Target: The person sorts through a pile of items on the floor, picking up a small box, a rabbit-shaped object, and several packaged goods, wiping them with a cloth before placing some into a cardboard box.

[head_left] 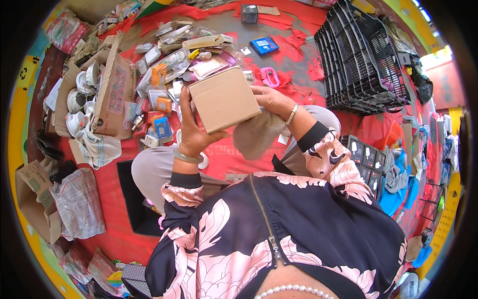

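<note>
A plain brown cardboard box [224, 99] is held up in front of me between both hands. My left hand [193, 138] grips its left side and lower corner, thumb along the bottom edge. At the right side, my right hand [277, 103] closes on the box, with some fingertips hidden behind it. A grey-beige cloth [256, 135] hangs just below my right hand; whether the fingers also pinch it I cannot tell. Beyond the box lies a heap of small packaged goods [172, 62], with a pink brush-like item [269, 77] to its right.
An open carton [115, 97] of white bowl-like pieces stands at the left. Black plastic crates [356, 62] are stacked at the far right. Several small black boxes [367, 154] sit by my right knee, and a black open box [130, 199] by my left. Red sheeting [124, 244] covers the floor.
</note>
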`<state>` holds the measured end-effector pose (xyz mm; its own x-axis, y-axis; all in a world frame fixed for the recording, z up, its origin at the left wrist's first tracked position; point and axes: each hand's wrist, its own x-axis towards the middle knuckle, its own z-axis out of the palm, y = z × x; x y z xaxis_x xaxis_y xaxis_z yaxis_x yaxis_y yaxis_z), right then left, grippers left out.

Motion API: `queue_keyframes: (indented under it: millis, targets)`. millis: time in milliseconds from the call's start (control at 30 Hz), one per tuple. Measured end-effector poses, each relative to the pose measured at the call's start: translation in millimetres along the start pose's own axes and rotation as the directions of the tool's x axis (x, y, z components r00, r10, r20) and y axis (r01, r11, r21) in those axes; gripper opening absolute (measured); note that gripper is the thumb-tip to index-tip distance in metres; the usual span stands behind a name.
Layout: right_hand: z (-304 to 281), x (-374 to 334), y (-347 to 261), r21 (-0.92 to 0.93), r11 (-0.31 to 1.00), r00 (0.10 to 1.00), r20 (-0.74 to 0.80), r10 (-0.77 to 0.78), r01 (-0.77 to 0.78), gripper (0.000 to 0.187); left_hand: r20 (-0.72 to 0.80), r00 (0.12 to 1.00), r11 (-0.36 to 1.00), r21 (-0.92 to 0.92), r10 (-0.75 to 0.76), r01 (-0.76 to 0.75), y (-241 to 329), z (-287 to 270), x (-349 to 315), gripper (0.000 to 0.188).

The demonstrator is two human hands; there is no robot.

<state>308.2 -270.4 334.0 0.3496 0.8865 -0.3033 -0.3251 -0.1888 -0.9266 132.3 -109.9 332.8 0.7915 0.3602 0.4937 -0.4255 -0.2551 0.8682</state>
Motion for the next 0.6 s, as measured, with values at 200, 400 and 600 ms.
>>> queue_keyframes:
  millis: [200, 400, 600]
  targets:
    - [11.4, -0.5, -7.2, -0.649, 0.760, 0.865, -0.370, -0.340, 0.022, 0.065, -0.142, 0.900, 0.863, -0.379, -0.411, 0.334, -20.3, -7.5, -1.6, 0.108]
    - [33.9, -1.9, -0.1, -0.913, 0.401, 0.806, -0.289, -0.516, -0.071, 0.065, -0.116, 0.824, 0.824, -0.220, -0.554, 0.523, -40.0, 8.0, -8.0, 0.104]
    - [27.2, 8.1, 7.5, -0.853, 0.521, 0.867, -0.238, -0.437, 0.029, 0.045, -0.119, 0.719, 0.689, -0.428, -0.684, 0.584, -36.1, 12.1, -6.8, 0.086]
